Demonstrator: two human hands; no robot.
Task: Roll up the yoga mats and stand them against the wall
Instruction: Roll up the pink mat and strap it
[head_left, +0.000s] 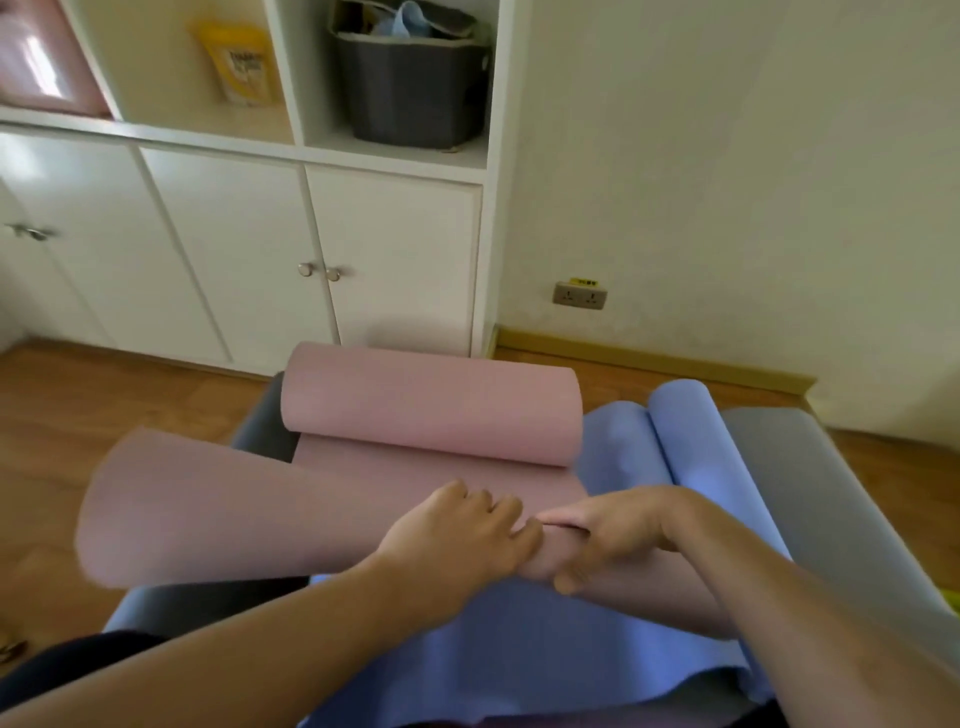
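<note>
Pink is the colour of the mat (322, 499) that both hands are working on. The left hand (457, 535) lies on top of the near rolled edge of the pink mat with its fingers curled over it, holding it. The right hand (613, 535) is just beside the left hand, almost touching it, and it grips the same rolled edge, with the thumb under the roll and the fingers bent over the top. To the left of the left hand, the near roll sticks out wide and looks blurry. Past both hands, the far end of the pink mat is curled into a fat roll that lies on its side on the floor. Under the hands and to the right of the right hand lies a blue mat (519, 649), and its far end is curled up too. Farther right of the right hand is a grey mat (831, 493), lying under the blue one. All the mats are on a wooden floor (104, 405). Well past the hands stands a white cupboard (249, 249) with a dark bin (415, 88) on a shelf, and a cream wall (727, 182) with a socket (579, 296) low down.
</note>
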